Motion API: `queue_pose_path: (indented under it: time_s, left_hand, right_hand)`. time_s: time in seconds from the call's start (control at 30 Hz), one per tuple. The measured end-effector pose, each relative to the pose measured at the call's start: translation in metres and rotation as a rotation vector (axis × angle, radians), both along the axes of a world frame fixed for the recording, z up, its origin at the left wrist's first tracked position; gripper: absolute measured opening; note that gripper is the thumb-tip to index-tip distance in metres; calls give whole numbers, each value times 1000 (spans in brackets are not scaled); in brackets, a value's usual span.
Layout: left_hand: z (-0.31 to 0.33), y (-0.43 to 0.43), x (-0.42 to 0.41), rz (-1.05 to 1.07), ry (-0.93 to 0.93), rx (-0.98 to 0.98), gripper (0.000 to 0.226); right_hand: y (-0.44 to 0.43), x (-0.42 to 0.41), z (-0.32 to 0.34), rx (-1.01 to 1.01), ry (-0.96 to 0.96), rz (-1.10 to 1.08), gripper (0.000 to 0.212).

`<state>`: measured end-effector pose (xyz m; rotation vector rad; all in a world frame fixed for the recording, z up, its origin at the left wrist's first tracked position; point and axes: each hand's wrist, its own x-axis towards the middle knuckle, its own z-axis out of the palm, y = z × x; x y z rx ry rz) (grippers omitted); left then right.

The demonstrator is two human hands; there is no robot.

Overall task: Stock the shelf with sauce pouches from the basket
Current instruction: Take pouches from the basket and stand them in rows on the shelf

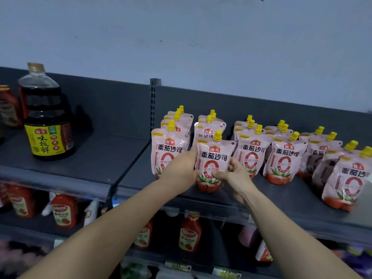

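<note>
Tomato sauce pouch point(213, 158) upright, centre frame.
Left hand point(181, 168) grips its left edge, right hand point(234, 173) pinches its right.

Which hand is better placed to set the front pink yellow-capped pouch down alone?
Probably right: the right hand pinches the pink, yellow-capped sauce pouch low, thumb across its front; the left hand only flanks its side, fingers hidden behind.

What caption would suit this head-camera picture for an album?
The left hand and right hand hold a pink sauce pouch upright on the dark shelf among matching pouches.
</note>
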<state>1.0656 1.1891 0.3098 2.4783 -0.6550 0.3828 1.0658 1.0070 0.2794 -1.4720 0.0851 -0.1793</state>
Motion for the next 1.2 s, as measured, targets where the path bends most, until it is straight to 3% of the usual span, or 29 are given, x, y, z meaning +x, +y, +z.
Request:
queue_pose_path:
  time_s: [0.1,0.2,0.33,0.43,0.53,0.63,0.73,0.9,1.2]
  left_hand:
    - [-3,-12,5,6,114,-124,69]
    - [-6,-19,9,11,233,-258,47]
    - [-2,-30,8,-32,454,-654,36]
    - [9,-37,10,38,486,-822,25]
    - [21,-43,13,65,608,-976,12]
    - [29,-45,16,109,642,-1023,13]
    - [33,-46,20,166,633,-1008,26]
    - [36,-49,17,157,649,-994,27]
    - [37,-54,13,150,631,-963,27]
  right_hand:
    - [-5,-1,2,-11,-20,33,49]
    - [-6,-1,4,-18,-35,47,46]
    - [-6,3,17,66,-71,62,46]
    - [-8,7,31,-20,-118,64,61]
    - [-13,7,36,-161,-191,104,92]
    - [-18,5,38,-299,-210,230,118]
    - [-20,-1,43,-467,-203,287,126]
    - [-22,-4,44,-631,-297,191,98]
    - [-28,-3,38,-682,-344,126,96]
